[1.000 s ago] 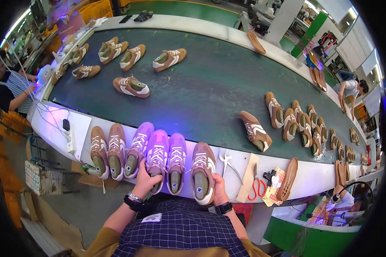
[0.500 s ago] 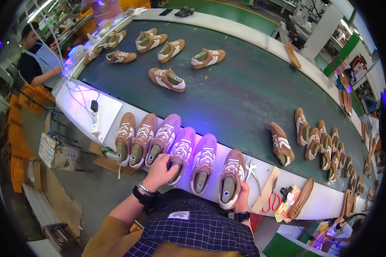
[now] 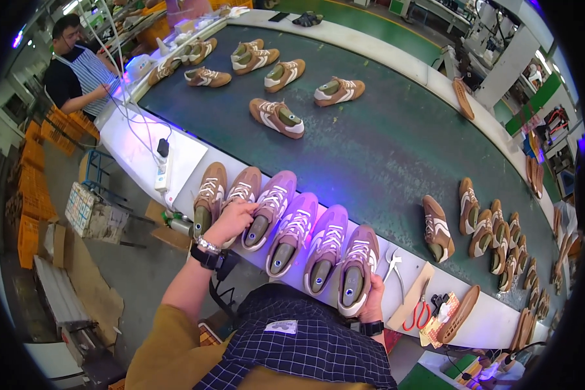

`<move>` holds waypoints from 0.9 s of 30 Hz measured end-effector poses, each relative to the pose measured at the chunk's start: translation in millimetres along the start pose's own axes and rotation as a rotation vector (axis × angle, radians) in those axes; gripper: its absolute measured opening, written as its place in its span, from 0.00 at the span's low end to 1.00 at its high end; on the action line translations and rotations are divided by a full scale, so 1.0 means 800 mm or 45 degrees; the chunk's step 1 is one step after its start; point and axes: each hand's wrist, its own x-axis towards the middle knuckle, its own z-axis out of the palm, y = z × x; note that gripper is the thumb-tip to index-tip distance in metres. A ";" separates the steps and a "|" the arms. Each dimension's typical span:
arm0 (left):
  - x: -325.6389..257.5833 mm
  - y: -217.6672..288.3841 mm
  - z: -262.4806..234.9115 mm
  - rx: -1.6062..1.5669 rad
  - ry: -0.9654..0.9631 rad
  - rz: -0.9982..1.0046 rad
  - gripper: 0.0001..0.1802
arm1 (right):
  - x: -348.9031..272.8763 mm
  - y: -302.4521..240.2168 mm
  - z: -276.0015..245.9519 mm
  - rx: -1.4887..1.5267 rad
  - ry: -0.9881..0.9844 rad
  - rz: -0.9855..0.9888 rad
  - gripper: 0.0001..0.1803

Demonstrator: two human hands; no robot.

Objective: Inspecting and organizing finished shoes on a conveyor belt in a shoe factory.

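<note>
Green belt [image 3: 364,162]: biggest thing here, dark and flat, with a left bunch of sneakers [image 3: 283,77] far off and a right bunch of sneakers [image 3: 481,231] packed closer together.
White desk [image 3: 495,322]: long, along the near side of the belt.
Row of six sneakers [image 3: 299,218]: on the desk, side by side, toes to the belt; brown with white stripes, purple light on the middle ones.
Right hand [image 3: 373,300]: curled by the heel of the right-end sneaker [image 3: 364,247], touching its right side; some fingers hidden, so cannot tell how tight.
Left hand [image 3: 236,220]: part open, fingers bent, over the second sneaker [image 3: 247,177], fingertips close to the third sneaker [image 3: 277,188]; cannot tell if gripping either.
Good handling, as a guess: best to hold low at the heel, push gently, move one at a time; keep off the white laces [image 3: 332,237], keep toes even, leave a little room against rubbing.
Brown sole [image 3: 460,314]: lying right of the tools.
Tan strip [image 3: 411,299]: between pliers and scissors.
Pliers [image 3: 394,261]: just right of the row, well placed, away from the shoes.
Red-handled scissors [image 3: 424,301]: right of the strip.
</note>
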 end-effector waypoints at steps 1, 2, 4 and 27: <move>0.004 -0.003 -0.005 -0.055 -0.091 -0.027 0.20 | -0.001 0.000 0.003 0.004 -0.002 0.004 0.27; 0.006 -0.005 -0.010 -0.110 -0.182 -0.054 0.22 | -0.002 0.000 0.006 0.000 -0.002 0.012 0.27; 0.009 0.002 -0.012 -0.171 -0.223 -0.137 0.21 | -0.002 0.000 0.008 0.032 0.003 -0.008 0.27; -0.037 -0.068 -0.055 -0.048 0.281 -0.090 0.15 | -0.015 0.001 0.013 0.022 -0.051 -0.039 0.29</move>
